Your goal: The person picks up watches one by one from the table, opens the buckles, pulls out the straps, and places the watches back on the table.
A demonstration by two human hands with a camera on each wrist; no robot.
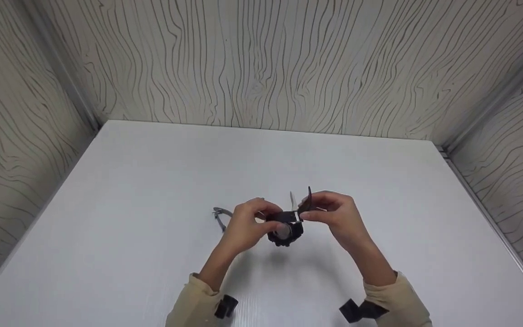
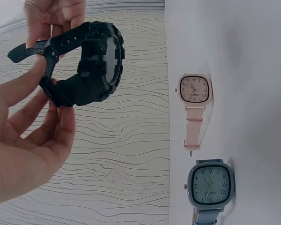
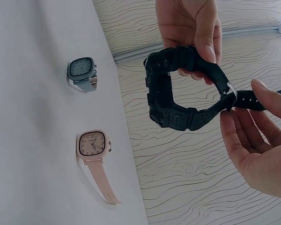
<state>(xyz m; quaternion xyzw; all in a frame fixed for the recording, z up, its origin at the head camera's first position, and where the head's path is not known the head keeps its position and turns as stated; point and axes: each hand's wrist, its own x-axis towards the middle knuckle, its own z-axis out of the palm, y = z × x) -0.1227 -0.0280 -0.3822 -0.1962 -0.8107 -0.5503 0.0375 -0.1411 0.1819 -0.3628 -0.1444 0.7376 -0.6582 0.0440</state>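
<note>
The black watch (image 1: 285,229) is held above the table (image 1: 152,190), near the middle of its near half, between both hands: the left hand (image 1: 248,225) on its left side, the right hand (image 1: 334,215) on its right, at the strap end. On the table to the left of the left hand lies the blue-grey watch (image 1: 219,214). In the wrist views the pink watch (image 3: 94,145) lies on the table just beside the blue-grey one, apart from it
</note>
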